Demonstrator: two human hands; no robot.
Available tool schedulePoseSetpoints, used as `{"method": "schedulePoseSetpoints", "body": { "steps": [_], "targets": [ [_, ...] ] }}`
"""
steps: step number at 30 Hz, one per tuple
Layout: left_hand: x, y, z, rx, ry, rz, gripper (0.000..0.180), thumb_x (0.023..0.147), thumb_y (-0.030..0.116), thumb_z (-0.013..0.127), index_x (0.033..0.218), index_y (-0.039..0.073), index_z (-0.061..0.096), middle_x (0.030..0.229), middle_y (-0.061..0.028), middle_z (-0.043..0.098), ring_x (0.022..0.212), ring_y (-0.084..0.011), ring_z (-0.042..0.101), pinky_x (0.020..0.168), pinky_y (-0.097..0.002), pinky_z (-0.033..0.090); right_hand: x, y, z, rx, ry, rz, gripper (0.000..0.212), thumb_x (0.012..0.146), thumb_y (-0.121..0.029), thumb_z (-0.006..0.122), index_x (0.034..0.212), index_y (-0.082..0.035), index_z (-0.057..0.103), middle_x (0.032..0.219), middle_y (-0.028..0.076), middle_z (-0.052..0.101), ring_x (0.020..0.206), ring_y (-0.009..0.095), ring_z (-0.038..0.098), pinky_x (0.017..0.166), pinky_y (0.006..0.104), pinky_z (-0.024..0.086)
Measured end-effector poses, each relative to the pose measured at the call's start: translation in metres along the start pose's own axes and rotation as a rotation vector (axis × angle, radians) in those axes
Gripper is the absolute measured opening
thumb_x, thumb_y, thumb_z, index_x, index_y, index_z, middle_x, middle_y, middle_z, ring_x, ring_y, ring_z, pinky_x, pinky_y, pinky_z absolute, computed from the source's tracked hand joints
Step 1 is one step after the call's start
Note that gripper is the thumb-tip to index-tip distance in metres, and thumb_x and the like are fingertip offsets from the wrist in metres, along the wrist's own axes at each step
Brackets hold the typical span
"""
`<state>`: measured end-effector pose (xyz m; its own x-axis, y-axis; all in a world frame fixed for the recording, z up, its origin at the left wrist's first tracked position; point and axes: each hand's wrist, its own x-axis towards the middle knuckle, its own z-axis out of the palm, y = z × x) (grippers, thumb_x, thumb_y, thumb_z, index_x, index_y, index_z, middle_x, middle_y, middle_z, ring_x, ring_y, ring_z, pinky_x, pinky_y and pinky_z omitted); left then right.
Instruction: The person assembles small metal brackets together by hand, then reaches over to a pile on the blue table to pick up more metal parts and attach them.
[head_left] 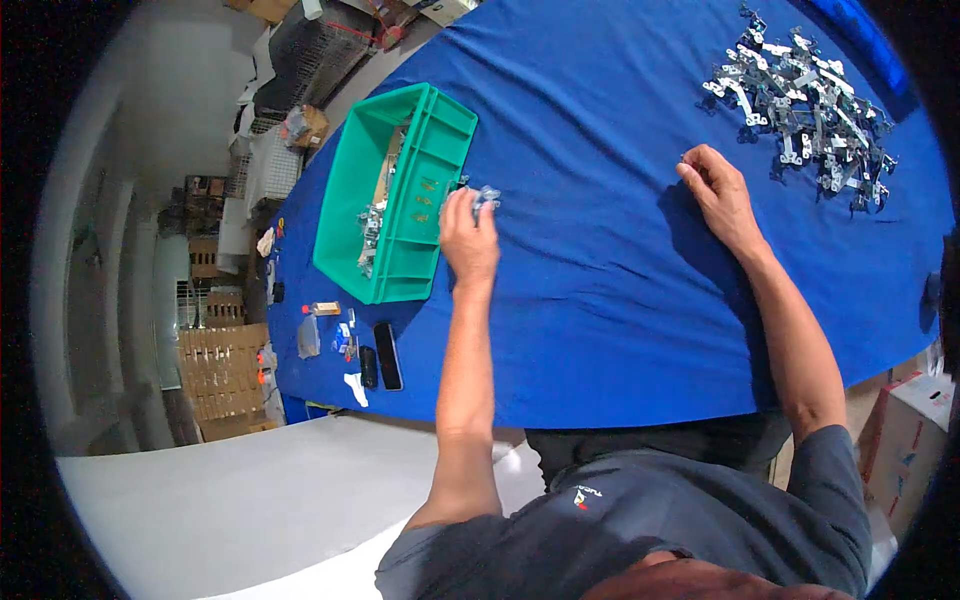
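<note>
basically, the left grip (466, 235) is closed on a small metal part (487, 198), just to the right of the green bin (408, 293) on the blue worktop (600, 340). the part pokes out past the fingertips, over the worktop; it's a bit blurred, so i can't tell whether it touches the cloth. the right grip (706, 178) is well apart from the left one, fingers curled and thumb near the index finger; i can't tell whether it is closed on anything.

more metal parts (371, 240) lie inside the bin, toward its near end. a big loose pile (800, 110) of silver and dark pieces sits at the far right of the worktop, beyond the right grip. below the bin, on the near left, are a phone (388, 356), a black case (369, 367) just beside it and a small bottle (322, 309) lying on its side. a white box (912, 435) stands off the worktop, at the lower right.
</note>
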<state>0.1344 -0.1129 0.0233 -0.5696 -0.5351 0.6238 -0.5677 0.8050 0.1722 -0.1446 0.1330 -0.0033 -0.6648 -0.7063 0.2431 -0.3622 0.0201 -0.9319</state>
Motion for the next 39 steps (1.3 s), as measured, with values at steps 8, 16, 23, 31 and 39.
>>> {"method": "schedulePoseSetpoints", "body": {
  "steps": [8,16,23,31,39],
  "targets": [
    [-0.010,-0.034,0.010,0.150,-0.240,-0.010,0.049,0.093,0.037,0.062,0.123,-0.001,0.059,0.133,-0.0252,0.053,0.123,-0.0424,0.049,0.105,-0.0482,0.040,-0.003,0.008,-0.007,-0.061,0.048,-0.051,0.018,0.094,-0.018,0.063,0.094,0.000,0.058,0.079,0.011,0.056,0.069,0.020,0.053,0.065,0.0338,0.044],
    [-0.010,-0.050,-0.004,0.527,-0.276,0.017,0.059,0.091,0.031,0.065,0.142,0.009,0.046,0.137,-0.0160,0.051,0.125,-0.0371,0.048,0.094,-0.0522,0.045,0.002,0.007,0.009,-0.050,0.031,-0.153,0.017,0.092,-0.019,0.061,0.092,-0.002,0.059,0.087,0.017,0.061,0.083,0.035,0.060,0.075,0.0438,0.047],
    [0.027,0.028,0.008,0.245,-0.200,0.302,0.054,0.084,0.020,0.069,0.133,0.006,0.054,0.138,-0.0189,0.050,0.128,-0.0384,0.046,0.103,-0.0509,0.041,-0.003,0.014,0.010,-0.068,0.072,-0.141,0.017,0.091,-0.020,0.061,0.093,-0.003,0.060,0.088,0.016,0.061,0.082,0.036,0.062,0.073,0.0465,0.049],
    [0.131,0.237,0.113,-0.389,-0.454,0.389,0.055,0.083,0.026,0.069,0.132,0.004,0.056,0.133,-0.0215,0.055,0.122,-0.0368,0.054,0.103,-0.0443,0.044,-0.004,0.013,0.009,-0.208,0.026,-0.176,0.017,0.091,-0.021,0.061,0.093,-0.004,0.057,0.087,0.016,0.060,0.083,0.039,0.062,0.071,0.0500,0.050],
    [0.168,0.297,0.182,-0.209,-0.599,0.397,0.076,0.075,0.020,0.064,0.146,0.010,0.039,0.130,-0.0239,0.058,0.122,-0.0385,0.056,0.102,-0.0438,0.045,-0.002,0.008,0.019,-0.233,0.018,-0.212,0.017,0.090,-0.019,0.061,0.093,-0.003,0.057,0.086,0.019,0.060,0.076,0.042,0.063,0.068,0.0520,0.052]
  ]
}}
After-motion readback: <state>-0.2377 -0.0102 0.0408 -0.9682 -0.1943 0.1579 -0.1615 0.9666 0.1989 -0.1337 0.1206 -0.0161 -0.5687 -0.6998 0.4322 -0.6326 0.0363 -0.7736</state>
